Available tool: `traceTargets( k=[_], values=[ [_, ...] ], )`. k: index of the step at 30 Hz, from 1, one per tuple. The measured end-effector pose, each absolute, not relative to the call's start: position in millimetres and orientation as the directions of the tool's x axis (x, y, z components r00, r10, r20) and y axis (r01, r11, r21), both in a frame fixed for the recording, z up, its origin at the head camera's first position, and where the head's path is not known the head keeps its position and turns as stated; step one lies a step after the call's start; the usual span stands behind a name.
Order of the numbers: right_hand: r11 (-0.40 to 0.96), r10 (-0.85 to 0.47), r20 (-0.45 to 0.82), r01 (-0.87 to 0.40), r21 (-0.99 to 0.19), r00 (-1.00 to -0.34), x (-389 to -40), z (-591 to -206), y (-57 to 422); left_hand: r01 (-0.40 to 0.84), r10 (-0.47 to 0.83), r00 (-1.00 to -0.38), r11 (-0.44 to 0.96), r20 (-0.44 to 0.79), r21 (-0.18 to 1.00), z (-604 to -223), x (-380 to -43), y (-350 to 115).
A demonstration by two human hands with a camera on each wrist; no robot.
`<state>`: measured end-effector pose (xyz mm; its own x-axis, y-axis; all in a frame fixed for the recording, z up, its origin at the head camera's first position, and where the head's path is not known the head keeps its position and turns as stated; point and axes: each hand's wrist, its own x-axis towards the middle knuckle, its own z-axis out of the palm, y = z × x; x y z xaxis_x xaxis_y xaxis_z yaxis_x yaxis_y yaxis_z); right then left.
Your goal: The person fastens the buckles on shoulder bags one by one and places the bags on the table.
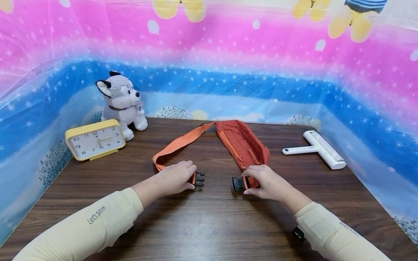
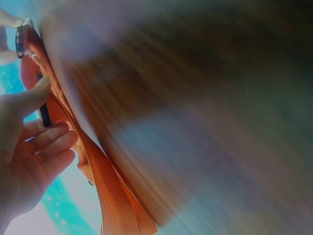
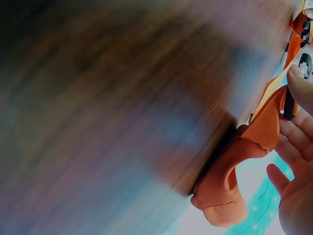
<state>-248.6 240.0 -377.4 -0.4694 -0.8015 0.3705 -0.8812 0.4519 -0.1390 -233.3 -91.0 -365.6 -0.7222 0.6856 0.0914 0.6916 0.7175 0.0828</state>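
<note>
A rust-red waist bag lies on the table with its orange strap looping out to the left. My left hand pinches the strap end at the black pronged buckle half, prongs pointing right. Facing it, my right hand pinches the black socket buckle half between thumb and fingers. A gap separates the two halves. In the left wrist view the strap trails down from the left hand. The right wrist view has the right hand beside the orange webbing.
A yellow alarm clock stands at the left, in front of a grey-and-white plush dog. On the right lies a white lint roller. A patterned cloth hangs round the back and sides of the wooden table.
</note>
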Motion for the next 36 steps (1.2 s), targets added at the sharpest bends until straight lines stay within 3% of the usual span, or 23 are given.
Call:
traceTargets(
  k=[36],
  values=[
    [0.483,-0.782,0.395,-0.870,-0.105,-0.482,-246.2,-376.6,227.8,0.690,0.683,-0.723,0.717,0.101,0.093,-364.2,-229.5,-78.5]
  ],
)
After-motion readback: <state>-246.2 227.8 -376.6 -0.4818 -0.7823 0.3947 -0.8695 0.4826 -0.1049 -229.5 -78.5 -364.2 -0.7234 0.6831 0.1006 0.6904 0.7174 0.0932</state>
